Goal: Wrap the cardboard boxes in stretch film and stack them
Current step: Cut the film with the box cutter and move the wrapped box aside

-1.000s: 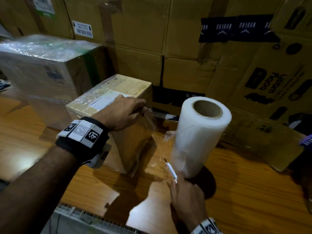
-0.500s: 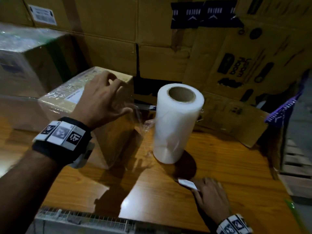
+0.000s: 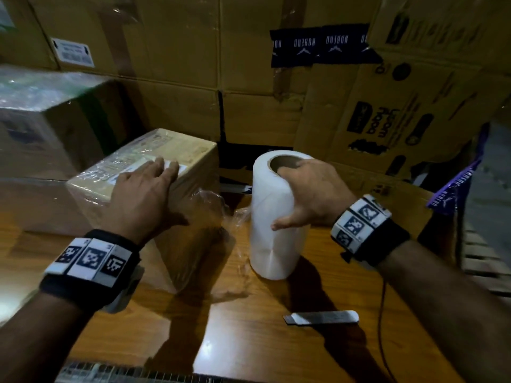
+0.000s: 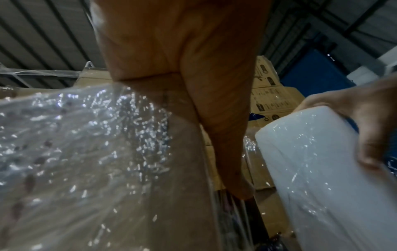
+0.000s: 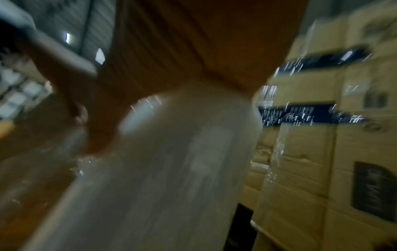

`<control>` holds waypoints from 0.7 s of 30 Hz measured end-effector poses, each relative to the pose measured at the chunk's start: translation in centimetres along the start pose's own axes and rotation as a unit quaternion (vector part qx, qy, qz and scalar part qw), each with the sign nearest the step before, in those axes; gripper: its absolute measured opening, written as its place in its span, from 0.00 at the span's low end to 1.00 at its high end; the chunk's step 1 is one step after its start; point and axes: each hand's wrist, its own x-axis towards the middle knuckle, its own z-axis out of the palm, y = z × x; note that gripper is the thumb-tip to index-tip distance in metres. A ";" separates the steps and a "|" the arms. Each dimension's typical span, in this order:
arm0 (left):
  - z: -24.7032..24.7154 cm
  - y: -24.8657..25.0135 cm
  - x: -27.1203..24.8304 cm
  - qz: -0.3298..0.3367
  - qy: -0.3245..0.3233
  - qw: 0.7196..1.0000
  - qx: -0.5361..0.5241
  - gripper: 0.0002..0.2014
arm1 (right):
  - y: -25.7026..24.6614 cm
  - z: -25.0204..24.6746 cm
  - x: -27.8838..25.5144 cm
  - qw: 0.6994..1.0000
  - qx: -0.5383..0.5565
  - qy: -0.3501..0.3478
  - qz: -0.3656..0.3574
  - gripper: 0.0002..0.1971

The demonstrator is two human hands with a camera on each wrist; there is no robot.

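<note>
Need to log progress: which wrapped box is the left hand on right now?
The small box beside the film roll. The left hand lies flat on its labelled top. The big wrapped box behind it is untouched.

Three views, one head-worn and two wrist-worn, all aimed at the same tabletop.

The head view looks forward and down from the near side, with the table (image 3: 276, 341) below and stacked cartons far. The left wrist view sits very close, looking up along the hand; the right wrist view likewise, blurred. All three share the film roll (image 3: 273, 217) (image 4: 322, 169) (image 5: 171, 169).
</note>
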 end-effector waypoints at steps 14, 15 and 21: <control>0.1 -4.0 -1.7 0.103 0.040 0.992 -0.064 0.56 | 9.0 0.7 -6.6 0.996 0.057 -0.014 0.067 0.51; 0.1 -3.9 -1.6 0.106 0.039 0.991 -0.065 0.56 | 9.0 0.5 -6.9 0.996 0.058 -0.015 0.072 0.50; 0.0 -4.9 -1.7 0.137 0.041 0.987 -0.075 0.53 | 8.5 -0.1 -7.2 0.996 0.046 -0.061 0.051 0.44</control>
